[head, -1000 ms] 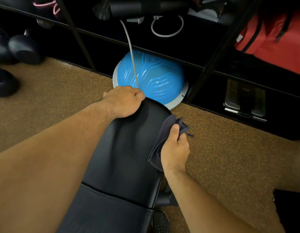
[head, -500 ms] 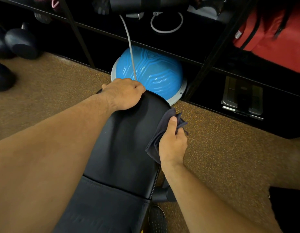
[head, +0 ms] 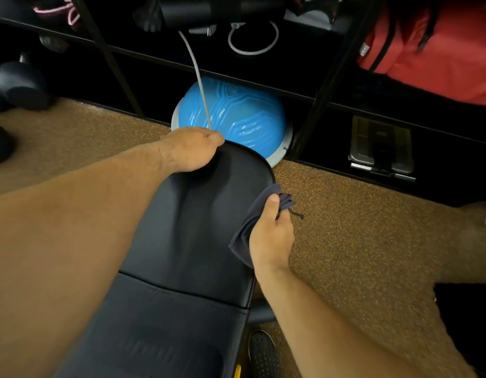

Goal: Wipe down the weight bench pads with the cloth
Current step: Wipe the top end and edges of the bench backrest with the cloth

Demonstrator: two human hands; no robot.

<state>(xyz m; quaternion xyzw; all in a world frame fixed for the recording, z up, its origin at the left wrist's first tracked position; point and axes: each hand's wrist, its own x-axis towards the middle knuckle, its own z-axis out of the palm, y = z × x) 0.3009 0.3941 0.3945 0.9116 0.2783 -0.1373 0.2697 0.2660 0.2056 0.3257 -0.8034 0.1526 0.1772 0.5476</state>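
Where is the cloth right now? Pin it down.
In the head view the cloth is bunched in the right hand, pressed against the right edge of the far bench pad, with the carpet just beyond.

Gym: dumbbells [head: 21,87], balance dome [head: 233,118]

Worktop [head: 192,241]: black padded bench, two pads split by seam, far end rounded. Left hand [head: 191,148] pressed on far end; cloth [head: 243,236] held against right edge by right hand [head: 272,236]. Floor [head: 359,227]: speckled brown carpet. Blue dome trainer [head: 236,118] set on floor beyond bench, under black shelf [head: 263,85]. Dark weights [head: 21,88] rested on floor at far left.
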